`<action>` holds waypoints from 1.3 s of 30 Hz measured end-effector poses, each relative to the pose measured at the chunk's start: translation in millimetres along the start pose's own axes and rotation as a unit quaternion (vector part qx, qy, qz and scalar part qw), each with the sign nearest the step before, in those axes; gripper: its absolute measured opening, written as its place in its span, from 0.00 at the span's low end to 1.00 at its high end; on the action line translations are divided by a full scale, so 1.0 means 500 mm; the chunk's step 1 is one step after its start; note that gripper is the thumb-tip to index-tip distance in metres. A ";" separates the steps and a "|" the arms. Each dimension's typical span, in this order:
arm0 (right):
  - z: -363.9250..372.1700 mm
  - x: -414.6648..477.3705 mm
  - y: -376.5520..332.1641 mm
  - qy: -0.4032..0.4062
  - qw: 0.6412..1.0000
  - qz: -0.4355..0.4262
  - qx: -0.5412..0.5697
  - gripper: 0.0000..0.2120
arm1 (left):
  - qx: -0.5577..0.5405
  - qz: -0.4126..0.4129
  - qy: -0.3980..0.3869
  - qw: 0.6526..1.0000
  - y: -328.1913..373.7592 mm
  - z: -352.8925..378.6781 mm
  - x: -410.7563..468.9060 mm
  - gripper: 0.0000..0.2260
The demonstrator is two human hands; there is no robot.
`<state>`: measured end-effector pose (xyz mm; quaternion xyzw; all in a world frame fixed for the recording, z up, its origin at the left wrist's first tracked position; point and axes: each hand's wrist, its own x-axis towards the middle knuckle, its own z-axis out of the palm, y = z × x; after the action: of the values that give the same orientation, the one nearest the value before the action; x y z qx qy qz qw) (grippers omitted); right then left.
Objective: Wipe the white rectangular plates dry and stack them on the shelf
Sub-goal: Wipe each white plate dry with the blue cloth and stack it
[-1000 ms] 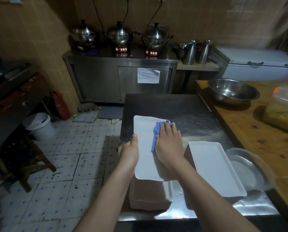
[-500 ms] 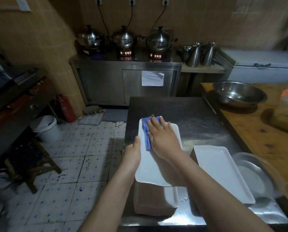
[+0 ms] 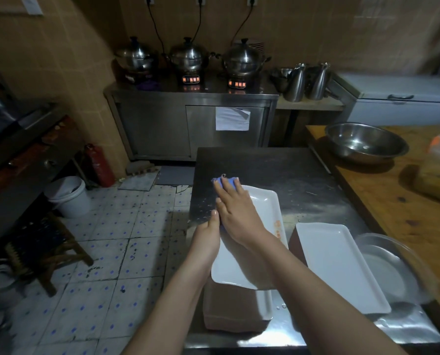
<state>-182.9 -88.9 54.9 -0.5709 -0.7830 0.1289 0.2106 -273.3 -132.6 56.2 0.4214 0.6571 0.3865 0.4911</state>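
Note:
A white rectangular plate (image 3: 262, 208) lies tilted over a brown stack (image 3: 229, 308) on the steel table (image 3: 290, 175). My left hand (image 3: 206, 237) grips the plate's left edge, thumb on top. My right hand (image 3: 236, 208) presses a blue cloth (image 3: 225, 181) flat against the plate's far left corner. A second white rectangular plate (image 3: 339, 265) rests on another brown stack to the right. Part of a third white plate (image 3: 265, 303) shows under the held one.
A glass bowl (image 3: 390, 267) sits at the table's right edge. On the wooden counter (image 3: 393, 201) stand a steel bowl (image 3: 364, 142) and a plastic container (image 3: 439, 175). Pots (image 3: 188, 57) sit on the far steel cabinet. A white bucket (image 3: 67, 196) and stool (image 3: 44, 252) stand on the floor at left.
My right hand has slid the blue cloth leftward and farther along the plate, from its middle to the far left corner. My left hand keeps its grip on the left edge.

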 end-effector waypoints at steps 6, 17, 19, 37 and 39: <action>-0.001 -0.006 0.051 -0.031 0.991 0.029 -0.127 0.23 | -0.015 -0.037 0.004 0.999 -0.011 -0.014 0.007 0.20; -0.022 -0.061 0.064 -0.016 0.981 0.098 -0.164 0.25 | -0.085 -0.026 0.037 0.995 0.009 -0.027 0.015 0.19; -0.009 -0.093 0.046 -0.030 0.984 0.084 -0.155 0.26 | -0.088 -0.027 0.055 0.994 0.019 -0.035 0.024 0.19; 0.021 -0.128 -0.076 -0.075 0.997 0.028 -0.020 0.26 | -0.183 -0.051 0.010 0.982 0.013 -0.022 0.021 0.19; 0.017 -0.110 -0.062 -0.069 0.996 0.017 -0.060 0.26 | -0.206 -0.054 -0.001 0.977 0.017 -0.018 0.019 0.18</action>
<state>-198.8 -150.8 51.1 -0.5851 -0.7924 0.1247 0.1195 -282.2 -121.5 62.8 0.2754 0.5849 0.4857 0.5883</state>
